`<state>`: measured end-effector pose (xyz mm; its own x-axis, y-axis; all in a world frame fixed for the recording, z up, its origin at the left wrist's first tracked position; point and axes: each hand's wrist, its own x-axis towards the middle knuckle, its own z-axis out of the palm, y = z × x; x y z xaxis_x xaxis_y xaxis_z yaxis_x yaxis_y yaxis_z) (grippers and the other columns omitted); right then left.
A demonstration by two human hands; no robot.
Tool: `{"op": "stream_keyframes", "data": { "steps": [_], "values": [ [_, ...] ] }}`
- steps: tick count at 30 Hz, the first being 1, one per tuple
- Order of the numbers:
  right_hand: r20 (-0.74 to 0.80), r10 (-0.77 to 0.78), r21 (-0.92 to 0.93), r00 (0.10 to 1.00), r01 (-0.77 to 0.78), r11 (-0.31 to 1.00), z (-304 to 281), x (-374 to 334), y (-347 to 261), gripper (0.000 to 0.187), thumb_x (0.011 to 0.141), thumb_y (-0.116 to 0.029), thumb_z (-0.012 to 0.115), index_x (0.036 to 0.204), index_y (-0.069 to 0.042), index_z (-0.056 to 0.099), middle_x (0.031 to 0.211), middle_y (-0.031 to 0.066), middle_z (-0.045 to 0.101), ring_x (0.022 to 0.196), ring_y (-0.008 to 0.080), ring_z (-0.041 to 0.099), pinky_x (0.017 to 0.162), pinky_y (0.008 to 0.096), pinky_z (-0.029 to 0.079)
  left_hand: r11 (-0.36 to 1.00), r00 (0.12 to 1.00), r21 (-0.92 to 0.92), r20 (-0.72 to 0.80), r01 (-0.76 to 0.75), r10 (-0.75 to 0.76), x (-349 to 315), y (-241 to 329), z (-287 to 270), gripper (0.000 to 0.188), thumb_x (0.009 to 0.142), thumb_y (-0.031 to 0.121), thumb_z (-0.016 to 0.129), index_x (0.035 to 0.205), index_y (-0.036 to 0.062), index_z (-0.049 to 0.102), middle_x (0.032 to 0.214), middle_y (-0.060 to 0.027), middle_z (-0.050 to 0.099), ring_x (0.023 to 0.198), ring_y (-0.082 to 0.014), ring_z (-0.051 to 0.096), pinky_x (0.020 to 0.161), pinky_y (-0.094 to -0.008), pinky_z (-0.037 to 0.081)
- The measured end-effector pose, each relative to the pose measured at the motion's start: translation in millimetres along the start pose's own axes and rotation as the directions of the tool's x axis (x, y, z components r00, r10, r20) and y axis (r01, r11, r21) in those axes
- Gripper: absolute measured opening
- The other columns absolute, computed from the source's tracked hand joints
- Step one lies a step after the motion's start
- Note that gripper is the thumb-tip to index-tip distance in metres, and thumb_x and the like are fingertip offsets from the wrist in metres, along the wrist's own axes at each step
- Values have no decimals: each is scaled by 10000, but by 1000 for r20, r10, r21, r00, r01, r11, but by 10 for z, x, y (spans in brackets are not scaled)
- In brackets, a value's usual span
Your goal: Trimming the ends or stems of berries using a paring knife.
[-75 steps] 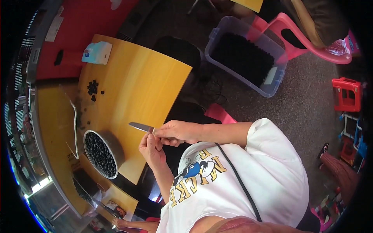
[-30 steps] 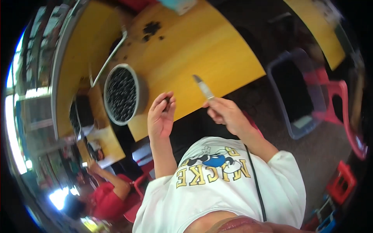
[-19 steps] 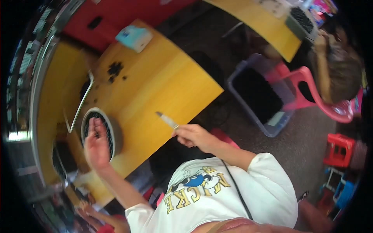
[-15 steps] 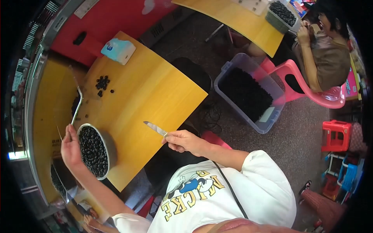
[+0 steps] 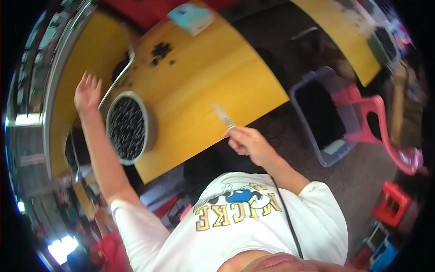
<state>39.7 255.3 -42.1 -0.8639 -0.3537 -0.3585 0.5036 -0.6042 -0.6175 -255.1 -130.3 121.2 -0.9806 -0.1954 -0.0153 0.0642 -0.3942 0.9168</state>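
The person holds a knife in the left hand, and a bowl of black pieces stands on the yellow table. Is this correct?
No: the head view shows the knife in the right hand; the bowl does stand on the table.

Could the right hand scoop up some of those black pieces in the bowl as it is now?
Probably not easily: the right hand has its fingers around a knife. Otherwise the way looks free, as nothing visible covers the bowl.

Red wall [image 5: 138, 11], grey floor [image 5: 358, 177]; pink chair [image 5: 379, 104], red stool [image 5: 398, 192] right; bright patch [image 5: 63, 249] lower left.
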Motion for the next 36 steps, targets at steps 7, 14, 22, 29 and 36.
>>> {"op": "stream_keyframes", "data": {
  "steps": [7, 14, 22, 29, 36],
  "values": [
    [-12, 9, 7, 1000, -9, 1000, -6, 17, 17, 228, 976, -213, 502, 1004, -10, 602, 678, -13, 504, 523, 41, 373, 463, 175, 273, 815, 972, 545, 220, -195, 85, -850, -205, 38, 168, 862, 41, 610, 1008, -14, 671, 863, -60, 685, 752, -126, 637, 717, -247, 513],
    [-24, 10, -50, 1000, -11, 999, 44, 48, 65, 235, 988, -211, 485, 1016, 0, 586, 679, -2, 506, 514, 37, 362, 452, 170, 283, 201, 959, 940, 283, -277, -3, -1383, -305, -153, 181, 824, 61, 650, 987, -12, 679, 834, -86, 695, 764, -138, 645, 716, -263, 496],
    [-72, -16, -104, 997, 8, 995, 50, 54, 103, 245, 988, -217, 482, 1025, 0, 589, 673, -9, 508, 518, 35, 367, 457, 166, 292, 158, 930, 917, 366, -367, 36, -1354, -518, -217, 224, 832, 108, 644, 1040, 26, 666, 1021, -131, 668, 930, -266, 639, 848, -327, 485],
    [-11, -156, -82, 988, 155, 985, 64, 20, -22, 330, 967, -160, 472, 1228, 24, 553, 793, 18, 515, 631, 65, 422, 546, 202, 332, -86, 913, 910, 408, -405, 24, -1582, -608, 0, 245, 859, 130, 634, 1075, 16, 645, 1110, -145, 646, 1056, -303, 599, 920, -338, 453],
    [252, -667, -967, 701, 199, -157, 79, 31, -264, 372, 801, -51, 665, 1151, 31, 573, 962, 148, 558, 797, 287, 587, 690, 352, 482, 75, 704, 709, 672, -702, 232, -2381, -1088, 369, 207, 782, -23, 666, 984, 21, 668, 1087, -154, 642, 981, -298, 632, 840, -361, 516]
  ]
}}
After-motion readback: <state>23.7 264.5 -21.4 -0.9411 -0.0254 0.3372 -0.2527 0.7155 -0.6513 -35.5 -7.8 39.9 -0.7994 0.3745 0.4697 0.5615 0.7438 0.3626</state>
